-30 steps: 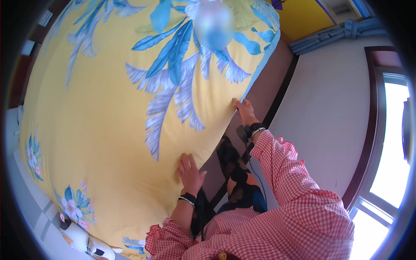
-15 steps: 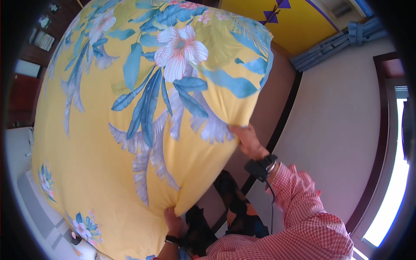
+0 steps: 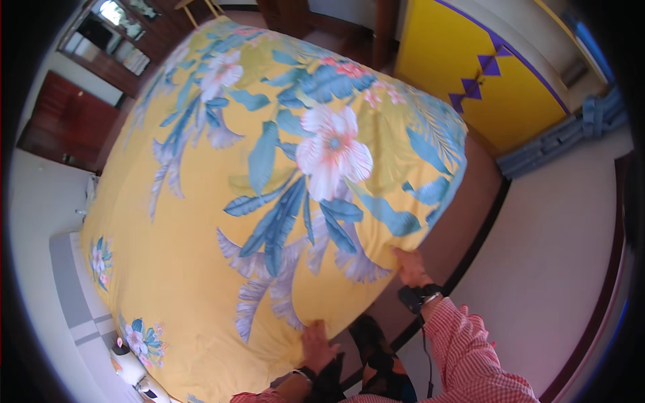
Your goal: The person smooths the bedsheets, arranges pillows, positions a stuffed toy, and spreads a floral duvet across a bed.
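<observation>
The sheet point(image 3: 181, 269) lies spread toward the yellow cabinet point(image 3: 437, 50), largely flat; some creases are left near the left hand point(image 3: 317, 345), its grip wide against the cloth. The right hand point(image 3: 412, 269) meets the edge; whether that grip pinches, I cannot tell.

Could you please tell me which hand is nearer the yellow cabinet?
Right: the right hand is at the edge of the sheet, lower in view than the cabinet; the left hand is farther away, lower left.
</observation>
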Action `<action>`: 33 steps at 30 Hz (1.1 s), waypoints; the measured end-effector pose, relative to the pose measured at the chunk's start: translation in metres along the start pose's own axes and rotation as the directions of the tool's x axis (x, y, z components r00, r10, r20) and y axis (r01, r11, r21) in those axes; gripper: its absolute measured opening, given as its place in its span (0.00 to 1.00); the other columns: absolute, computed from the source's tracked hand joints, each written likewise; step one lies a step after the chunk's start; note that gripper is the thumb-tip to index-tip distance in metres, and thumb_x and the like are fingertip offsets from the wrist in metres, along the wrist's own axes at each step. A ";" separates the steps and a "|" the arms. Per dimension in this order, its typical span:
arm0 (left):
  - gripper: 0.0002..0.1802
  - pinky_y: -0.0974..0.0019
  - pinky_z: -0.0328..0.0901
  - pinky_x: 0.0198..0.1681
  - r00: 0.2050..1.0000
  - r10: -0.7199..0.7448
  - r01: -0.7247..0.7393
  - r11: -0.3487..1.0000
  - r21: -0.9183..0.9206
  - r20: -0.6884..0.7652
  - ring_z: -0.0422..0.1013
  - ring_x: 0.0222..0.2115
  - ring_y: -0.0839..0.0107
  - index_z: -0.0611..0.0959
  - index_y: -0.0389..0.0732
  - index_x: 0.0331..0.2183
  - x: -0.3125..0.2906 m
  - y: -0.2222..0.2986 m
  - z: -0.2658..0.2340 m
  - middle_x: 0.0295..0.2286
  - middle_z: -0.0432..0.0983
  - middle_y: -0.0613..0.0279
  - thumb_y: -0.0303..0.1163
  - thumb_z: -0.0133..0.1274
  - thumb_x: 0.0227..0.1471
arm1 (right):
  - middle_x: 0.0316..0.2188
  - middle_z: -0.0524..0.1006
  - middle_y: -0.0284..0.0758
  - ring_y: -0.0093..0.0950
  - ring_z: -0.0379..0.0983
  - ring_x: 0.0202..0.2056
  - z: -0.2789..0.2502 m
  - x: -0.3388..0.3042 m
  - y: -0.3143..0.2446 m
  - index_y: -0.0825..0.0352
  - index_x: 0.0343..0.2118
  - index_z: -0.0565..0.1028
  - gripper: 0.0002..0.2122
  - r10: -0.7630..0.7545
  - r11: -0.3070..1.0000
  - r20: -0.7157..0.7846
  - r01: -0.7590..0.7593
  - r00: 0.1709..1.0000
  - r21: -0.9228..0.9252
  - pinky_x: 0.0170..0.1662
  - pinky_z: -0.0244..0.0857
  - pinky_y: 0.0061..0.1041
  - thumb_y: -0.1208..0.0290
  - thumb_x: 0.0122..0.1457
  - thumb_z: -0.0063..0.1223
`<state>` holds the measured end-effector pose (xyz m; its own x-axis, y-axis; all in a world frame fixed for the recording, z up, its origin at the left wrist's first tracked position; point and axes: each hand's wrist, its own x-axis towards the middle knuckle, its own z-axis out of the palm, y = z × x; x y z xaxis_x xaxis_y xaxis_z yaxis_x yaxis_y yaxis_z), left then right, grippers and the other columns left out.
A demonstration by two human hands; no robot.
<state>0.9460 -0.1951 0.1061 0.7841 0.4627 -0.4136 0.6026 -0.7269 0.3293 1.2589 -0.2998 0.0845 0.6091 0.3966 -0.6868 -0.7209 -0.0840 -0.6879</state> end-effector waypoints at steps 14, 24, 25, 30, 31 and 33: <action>0.17 0.53 0.61 0.36 0.996 0.074 -0.086 0.951 -0.298 -0.053 0.64 0.35 0.49 0.71 0.37 0.35 0.050 0.030 -0.063 0.32 0.68 0.47 0.23 0.46 0.36 | 0.33 0.75 0.34 0.25 0.72 0.33 -0.011 -0.027 -0.093 0.72 0.38 0.71 0.13 -0.217 0.954 -0.093 0.231 0.972 0.191 0.37 0.66 0.24 0.82 0.46 0.51; 0.13 0.51 0.61 0.35 0.983 0.121 -0.103 0.987 -0.127 0.142 0.63 0.33 0.46 0.69 0.34 0.30 0.086 0.027 -0.003 0.32 0.66 0.43 0.21 0.46 0.35 | 0.30 0.74 0.32 0.24 0.70 0.25 -0.084 0.043 -0.039 0.68 0.35 0.72 0.12 0.062 0.946 -0.270 -0.143 0.961 -0.291 0.30 0.64 0.20 0.73 0.46 0.54; 0.13 0.52 0.61 0.35 0.987 0.089 -0.070 0.988 -0.138 0.137 0.63 0.35 0.46 0.68 0.35 0.30 0.085 0.028 -0.007 0.33 0.65 0.42 0.22 0.47 0.35 | 0.31 0.74 0.32 0.24 0.70 0.29 -0.080 0.040 -0.051 0.68 0.37 0.71 0.13 0.082 0.985 -0.242 -0.115 0.967 -0.126 0.33 0.64 0.21 0.71 0.47 0.54; 0.26 0.51 0.58 0.41 0.981 0.132 -0.114 0.985 -0.128 0.139 0.61 0.38 0.47 0.66 0.35 0.41 0.113 0.072 -0.015 0.38 0.63 0.44 0.24 0.51 0.34 | 0.37 0.72 0.33 0.27 0.69 0.37 -0.119 0.099 -0.133 0.69 0.42 0.68 0.17 -0.091 0.964 -0.117 0.118 0.989 0.240 0.41 0.62 0.27 0.67 0.51 0.52; 0.31 0.50 0.56 0.42 0.975 0.190 -0.175 0.976 -0.130 0.112 0.60 0.40 0.47 0.63 0.35 0.45 0.125 0.091 -0.016 0.40 0.61 0.45 0.26 0.53 0.33 | 0.39 0.72 0.34 0.29 0.69 0.37 -0.142 0.128 -0.146 0.69 0.43 0.67 0.17 -0.141 0.954 -0.172 0.180 0.975 0.239 0.43 0.63 0.28 0.66 0.52 0.51; 0.37 0.50 0.55 0.44 0.968 0.226 -0.213 0.970 -0.118 0.107 0.58 0.42 0.47 0.61 0.35 0.48 0.143 0.114 -0.015 0.43 0.59 0.46 0.27 0.54 0.32 | 0.41 0.72 0.36 0.30 0.69 0.40 -0.145 0.164 -0.184 0.69 0.44 0.67 0.18 -0.194 0.857 -0.102 0.220 0.976 0.467 0.45 0.62 0.29 0.65 0.53 0.50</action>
<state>1.1294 -0.2038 0.0972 0.8793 0.2297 -0.4173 0.4351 -0.7439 0.5073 1.5399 -0.3519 0.0641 0.7682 0.3097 -0.5604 -0.6381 0.4420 -0.6304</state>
